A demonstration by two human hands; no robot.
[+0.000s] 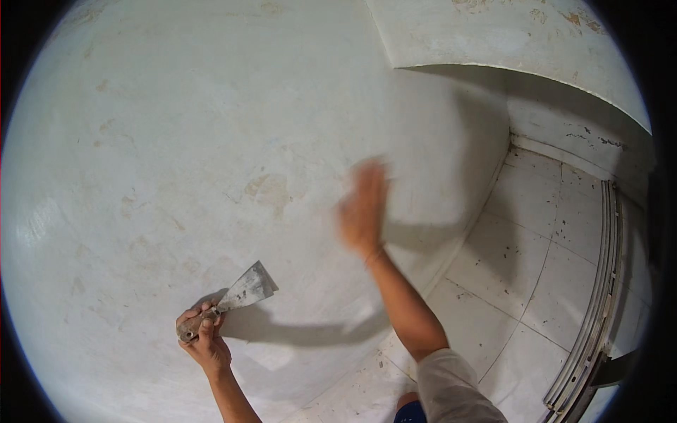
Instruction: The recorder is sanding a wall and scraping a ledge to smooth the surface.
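Note:
My left hand [207, 338] is closed around the worn handle of a putty knife [248, 285]. The knife's wide metal blade is smeared with pale residue and points up and to the right, close to the wall. My right hand [366, 206], blurred by motion, is raised flat in front of the plastered white wall [174, 106] with nothing visible in it. Whether its palm touches the wall I cannot tell. Between and above the hands, a brownish patch [268, 191] shows on the wall surface.
An opening under a plastered overhang [476, 42] lies at the upper right. Below, the white tiled floor [508, 275] is scattered with dark flakes. A metal sliding-door track [595, 296] runs along the right. Part of my leg in blue shorts [410, 412] shows at the bottom.

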